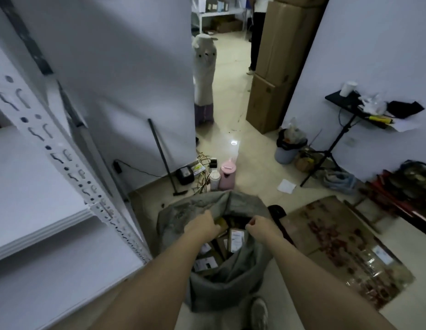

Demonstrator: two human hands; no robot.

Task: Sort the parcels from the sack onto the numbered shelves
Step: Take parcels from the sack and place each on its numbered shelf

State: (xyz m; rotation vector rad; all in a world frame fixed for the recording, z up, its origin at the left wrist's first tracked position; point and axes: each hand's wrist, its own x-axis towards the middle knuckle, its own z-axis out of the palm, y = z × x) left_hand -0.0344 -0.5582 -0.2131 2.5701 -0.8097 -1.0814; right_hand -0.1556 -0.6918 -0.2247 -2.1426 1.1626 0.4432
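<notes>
Grey woven cloth makes up the slumped sack [228, 277] standing on the pale tiled floor [259, 167] just in front of the person, right of the white metal shelving unit [71, 163] that fills the near left. Both hands are at its mouth: the left hand [202, 225] has its fingers curled closed over the far-left fold of the rim, and the right hand [259, 226] pinches the far-right edge in a closed fist, so the opening is held apart between them.

Inside lie small brown cardboard parcels with white printed labels [235, 239], piled loosely at angles and leaning on one another; how deep the pile goes is hidden by the cloth.

The sack looks soft and limp: it will likely fold shut once released, so one hand probably has to keep the rim while the other reaches in. The boxes look stiff and fairly light, with dry, matt card that should not slip. A sound hold would be across two opposite flat faces of the topmost box, fingers clear of the label so it can be read against the shelf numbers. Taped seams and corners could crush if squeezed hard. Lifting one may let its neighbours slide, so a straight pull upward seems wisest.

No shelf numbers can be read from here
</notes>
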